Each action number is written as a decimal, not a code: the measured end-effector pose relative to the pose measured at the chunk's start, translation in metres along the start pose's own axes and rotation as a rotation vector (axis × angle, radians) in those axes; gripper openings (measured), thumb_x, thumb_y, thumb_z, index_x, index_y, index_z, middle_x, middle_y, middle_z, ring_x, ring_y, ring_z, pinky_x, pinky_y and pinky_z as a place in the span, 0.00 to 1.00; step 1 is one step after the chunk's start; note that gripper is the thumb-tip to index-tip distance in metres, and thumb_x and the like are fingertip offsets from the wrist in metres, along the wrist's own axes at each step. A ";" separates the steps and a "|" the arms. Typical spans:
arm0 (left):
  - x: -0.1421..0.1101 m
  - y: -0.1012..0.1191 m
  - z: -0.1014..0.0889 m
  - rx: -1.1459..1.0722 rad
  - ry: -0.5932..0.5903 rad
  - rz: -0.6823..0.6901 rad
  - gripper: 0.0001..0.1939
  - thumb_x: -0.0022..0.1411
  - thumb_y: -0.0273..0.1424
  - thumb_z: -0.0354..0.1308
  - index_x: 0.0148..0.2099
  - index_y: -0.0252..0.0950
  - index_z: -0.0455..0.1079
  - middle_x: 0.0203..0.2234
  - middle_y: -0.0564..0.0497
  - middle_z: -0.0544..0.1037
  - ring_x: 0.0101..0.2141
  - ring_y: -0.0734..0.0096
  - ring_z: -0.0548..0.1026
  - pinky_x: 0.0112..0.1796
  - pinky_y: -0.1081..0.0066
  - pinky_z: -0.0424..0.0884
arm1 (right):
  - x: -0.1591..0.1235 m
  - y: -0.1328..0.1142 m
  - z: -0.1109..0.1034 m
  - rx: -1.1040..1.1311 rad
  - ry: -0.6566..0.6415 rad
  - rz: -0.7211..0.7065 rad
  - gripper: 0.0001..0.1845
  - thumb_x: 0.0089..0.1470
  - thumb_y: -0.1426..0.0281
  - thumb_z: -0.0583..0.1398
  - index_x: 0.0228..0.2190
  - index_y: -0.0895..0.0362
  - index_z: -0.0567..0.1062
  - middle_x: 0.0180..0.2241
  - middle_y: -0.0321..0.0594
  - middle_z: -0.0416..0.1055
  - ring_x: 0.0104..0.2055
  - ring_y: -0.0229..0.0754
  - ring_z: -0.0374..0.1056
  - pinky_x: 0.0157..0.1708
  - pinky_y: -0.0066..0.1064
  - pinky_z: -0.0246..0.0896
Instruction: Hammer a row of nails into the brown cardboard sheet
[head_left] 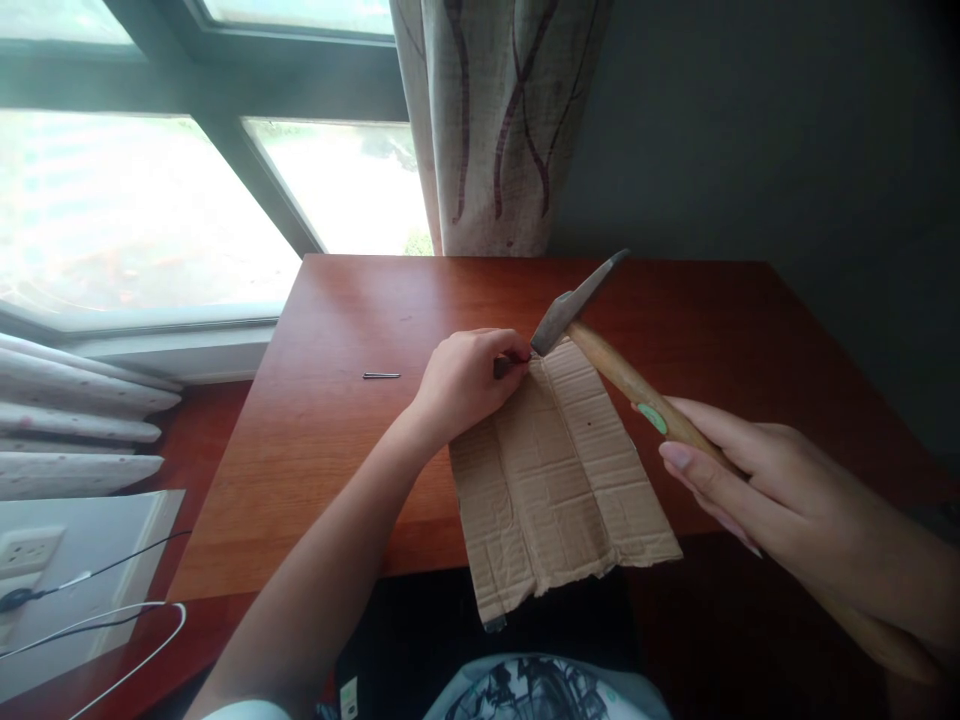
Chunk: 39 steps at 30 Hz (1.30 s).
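Observation:
My right hand (757,480) is wrapped round the wooden handle of a hammer (630,385), which has a green sticker. Its metal head is tilted, with the lower face right at my left fingertips. My left hand (480,370) is closed in a pinch at the far edge of a creased piece of cardboard (562,470). Between those fingertips is what looks like a nail, mostly hidden by the fingers and hammer head. I cannot tell whether the hammer touches it. Left of that hand, a couple of thin metal nails (381,375) lie on the table.
The brown wooden table (330,480) carries the cardboard, whose near end overhangs the front edge. Behind stand a window (345,190) and a patterned curtain (502,130). At lower left are a wall socket (30,552) and loose cables (176,625).

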<state>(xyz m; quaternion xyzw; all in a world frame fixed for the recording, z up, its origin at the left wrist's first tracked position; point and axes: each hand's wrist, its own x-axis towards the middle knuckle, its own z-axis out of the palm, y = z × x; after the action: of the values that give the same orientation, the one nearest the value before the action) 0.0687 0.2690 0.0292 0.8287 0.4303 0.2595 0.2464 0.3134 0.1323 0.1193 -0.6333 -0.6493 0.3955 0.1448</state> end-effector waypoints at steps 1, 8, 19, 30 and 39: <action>0.000 0.000 -0.001 0.025 -0.009 0.005 0.07 0.61 0.28 0.61 0.41 0.40 0.79 0.37 0.51 0.85 0.36 0.64 0.82 0.37 0.68 0.73 | 0.000 0.001 0.000 -0.004 0.001 0.001 0.24 0.71 0.54 0.52 0.58 0.55 0.74 0.15 0.30 0.64 0.15 0.40 0.61 0.14 0.30 0.58; -0.006 0.001 -0.025 0.134 -0.065 0.020 0.15 0.63 0.35 0.64 0.52 0.43 0.77 0.48 0.48 0.83 0.45 0.57 0.81 0.44 0.63 0.74 | -0.002 0.006 0.003 -0.014 0.035 0.001 0.22 0.70 0.54 0.53 0.51 0.54 0.77 0.14 0.29 0.63 0.14 0.41 0.61 0.14 0.30 0.58; -0.035 -0.030 -0.020 -0.140 -0.061 -0.204 0.24 0.55 0.47 0.71 0.48 0.39 0.77 0.43 0.46 0.83 0.42 0.56 0.80 0.39 0.64 0.75 | -0.004 0.005 0.004 -0.002 0.054 0.027 0.21 0.70 0.53 0.53 0.49 0.53 0.76 0.15 0.28 0.60 0.15 0.40 0.58 0.16 0.32 0.59; -0.036 -0.035 -0.012 -0.300 -0.066 -0.265 0.21 0.54 0.44 0.72 0.46 0.40 0.77 0.41 0.47 0.83 0.40 0.58 0.80 0.37 0.66 0.76 | -0.007 -0.007 0.004 -0.022 0.017 0.077 0.28 0.70 0.52 0.53 0.61 0.54 0.72 0.16 0.28 0.61 0.16 0.41 0.59 0.18 0.32 0.60; -0.035 -0.038 -0.013 -0.345 -0.080 -0.258 0.22 0.54 0.44 0.72 0.47 0.38 0.77 0.41 0.47 0.83 0.39 0.59 0.80 0.36 0.67 0.75 | -0.002 -0.010 0.005 -0.052 0.046 0.070 0.28 0.70 0.51 0.52 0.59 0.56 0.74 0.15 0.28 0.59 0.16 0.41 0.57 0.19 0.32 0.59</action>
<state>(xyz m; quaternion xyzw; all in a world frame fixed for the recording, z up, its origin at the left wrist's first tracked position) 0.0212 0.2612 0.0069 0.7220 0.4719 0.2624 0.4327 0.3029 0.1301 0.1236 -0.6681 -0.6333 0.3686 0.1291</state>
